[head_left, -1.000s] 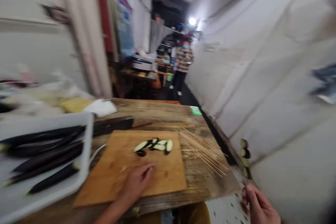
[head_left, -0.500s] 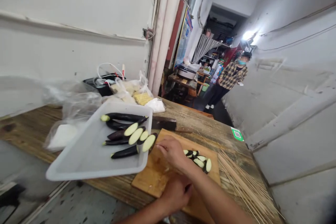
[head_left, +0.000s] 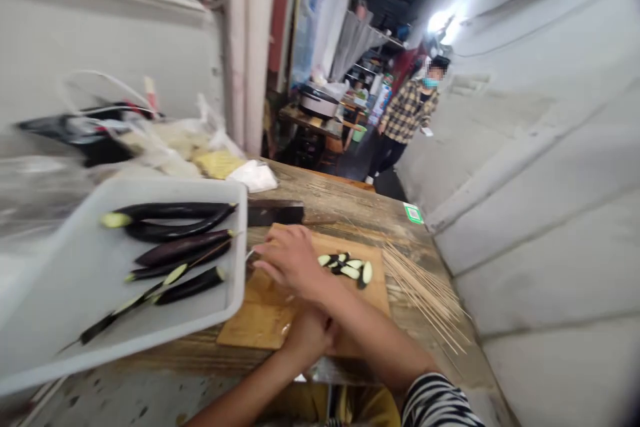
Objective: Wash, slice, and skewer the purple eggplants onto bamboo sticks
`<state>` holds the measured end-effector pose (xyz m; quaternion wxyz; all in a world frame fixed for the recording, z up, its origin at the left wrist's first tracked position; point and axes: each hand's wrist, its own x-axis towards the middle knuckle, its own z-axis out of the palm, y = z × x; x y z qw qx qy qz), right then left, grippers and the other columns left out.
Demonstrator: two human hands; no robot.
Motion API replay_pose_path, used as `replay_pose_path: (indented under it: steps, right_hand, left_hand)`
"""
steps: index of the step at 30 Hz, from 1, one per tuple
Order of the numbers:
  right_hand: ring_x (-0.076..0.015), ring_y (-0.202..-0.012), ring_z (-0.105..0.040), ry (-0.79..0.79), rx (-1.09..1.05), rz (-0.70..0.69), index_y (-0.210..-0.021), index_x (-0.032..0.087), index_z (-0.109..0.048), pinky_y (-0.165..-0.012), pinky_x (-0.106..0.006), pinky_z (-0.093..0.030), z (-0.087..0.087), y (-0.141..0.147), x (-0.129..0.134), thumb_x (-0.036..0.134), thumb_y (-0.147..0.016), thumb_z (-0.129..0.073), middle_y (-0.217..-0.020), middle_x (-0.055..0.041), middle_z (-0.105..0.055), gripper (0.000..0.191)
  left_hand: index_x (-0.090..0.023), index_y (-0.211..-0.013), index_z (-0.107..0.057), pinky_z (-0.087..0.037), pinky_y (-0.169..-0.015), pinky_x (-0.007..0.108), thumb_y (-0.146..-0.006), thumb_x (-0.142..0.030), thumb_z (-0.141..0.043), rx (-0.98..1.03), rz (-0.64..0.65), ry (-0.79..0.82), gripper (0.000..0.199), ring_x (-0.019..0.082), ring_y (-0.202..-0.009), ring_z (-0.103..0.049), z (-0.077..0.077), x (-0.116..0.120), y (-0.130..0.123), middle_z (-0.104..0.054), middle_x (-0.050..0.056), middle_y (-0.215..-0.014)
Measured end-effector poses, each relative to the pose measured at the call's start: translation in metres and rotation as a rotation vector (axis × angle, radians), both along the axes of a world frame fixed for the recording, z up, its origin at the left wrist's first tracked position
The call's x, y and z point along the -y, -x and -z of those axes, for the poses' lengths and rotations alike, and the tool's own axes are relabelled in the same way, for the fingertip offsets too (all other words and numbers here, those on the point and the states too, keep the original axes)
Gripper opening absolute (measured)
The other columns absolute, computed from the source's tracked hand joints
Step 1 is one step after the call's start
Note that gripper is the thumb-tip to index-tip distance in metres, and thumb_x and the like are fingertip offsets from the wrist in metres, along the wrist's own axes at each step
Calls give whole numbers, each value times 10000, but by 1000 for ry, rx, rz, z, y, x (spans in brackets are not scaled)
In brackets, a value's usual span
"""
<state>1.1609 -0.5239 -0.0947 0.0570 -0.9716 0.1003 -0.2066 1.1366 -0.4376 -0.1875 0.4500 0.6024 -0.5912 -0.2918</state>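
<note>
My right hand (head_left: 290,261) hangs over the left part of a wooden cutting board (head_left: 260,327), fingers slightly curled, holding nothing visible. My left hand (head_left: 307,337) sits at the board's near edge, partly hidden under my right forearm. Sliced eggplant pieces (head_left: 347,268) lie in a row on the board, to the right of my right hand. A white plastic tray (head_left: 240,247) holds several long purple eggplants (head_left: 170,213) and a bamboo skewer threaded with thin eggplant slices (head_left: 150,290).
A dark cleaver (head_left: 275,212) lies on the worn wooden table (head_left: 320,187) behind the board. Loose bamboo skewers (head_left: 425,297) fan out to the right. Plastic bags (head_left: 215,161) sit behind the tray. A person in a plaid shirt (head_left: 407,113) stands down the corridor.
The skewer of eggplant slices now lies in the tray. My right hand has moved left, beside the tray's rim. The view has swung slightly left.
</note>
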Motion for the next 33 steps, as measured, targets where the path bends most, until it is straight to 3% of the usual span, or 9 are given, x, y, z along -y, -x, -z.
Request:
replay_pose_path:
  steps: [2, 5, 8, 11, 17, 20, 24, 28, 33]
  right_hand:
    - [-188, -1026, -455, -35, -46, 269, -1063, 249, -647, -915, -324, -283, 3, 71, 8, 372, -881, -564, -1092, -34, -599, 235]
    - [-203, -952, -505, -22, -233, 876, -1047, 216, -665, -841, -303, -344, 17, 189, 20, 255, -847, -592, -1043, -67, -628, 216]
    - [-277, -912, -512, -22, -264, 1129, -1019, 108, -670, -789, -376, -354, 37, 282, 27, 192, -841, -561, -1001, -167, -626, 226]
    - [-279, -910, -518, -45, -300, 1203, -954, 127, -681, -775, -362, -354, 54, 329, 26, 241, -837, -580, -978, -146, -635, 192]
    - [-210, -896, -540, -79, -315, 1139, -848, 168, -674, -796, -290, -346, 74, 333, 22, 257, -879, -530, -900, -83, -644, 172]
    - [-208, -875, -550, -85, -308, 1143, -804, 145, -662, -767, -285, -357, 78, 325, 25, 192, -888, -490, -872, -101, -648, 197]
    - [-205, -828, -584, -120, -296, 1175, -780, 118, -652, -680, -260, -389, 73, 320, 26, 119, -860, -485, -859, -129, -655, 186]
    - [-205, -767, -632, -160, -246, 1179, -929, 93, -648, -635, -255, -428, 56, 322, 12, 48, -830, -463, -867, -145, -674, 215]
    - [-159, -846, -649, -245, -84, 979, -1246, 168, -517, -749, -234, -476, 44, 303, -41, 36, -852, -381, -1001, -77, -694, 437]
  left_hand:
    - [-172, -956, -693, -483, -805, 351, -811, -220, -446, 60, 15, 37, 290, 234, -901, -644, 6, 0, 1, -713, 91, -958]
    - [-198, -976, -688, -495, -767, 297, -843, -232, -446, 117, -9, 112, 278, 183, -840, -657, 13, 0, 0, -720, 61, -928]
    - [-190, -988, -681, -488, -762, 285, -861, -269, -462, 191, -55, 199, 265, 175, -834, -649, 8, 4, -7, -717, 66, -935]
    - [-176, -1024, -667, -457, -806, 320, -876, -290, -453, 328, -65, 260, 284, 198, -883, -615, -11, 18, -11, -701, 82, -978]
    - [-177, -986, -682, -370, -820, 421, -853, -396, -475, 718, 2, 143, 329, 287, -955, -538, -43, 62, 24, -671, 117, -993]
    - [-148, -916, -691, -336, -800, 453, -805, -467, -514, 866, -84, 38, 381, 335, -971, -500, -43, 79, 47, -633, 157, -950]
    - [-159, -910, -682, -325, -811, 433, -769, -338, -570, 850, -100, -56, 254, 331, -1003, -480, -37, 91, 58, -618, 149, -966]
    - [-191, -884, -647, -361, -824, 374, -732, -198, -593, 503, -111, -37, 162, 265, -952, -528, -31, 91, 48, -646, 90, -944]
    - [-173, -839, -626, -443, -690, 258, -725, -180, -647, -466, -209, -171, 116, 156, -767, -572, -35, 68, 22, -631, 41, -858]
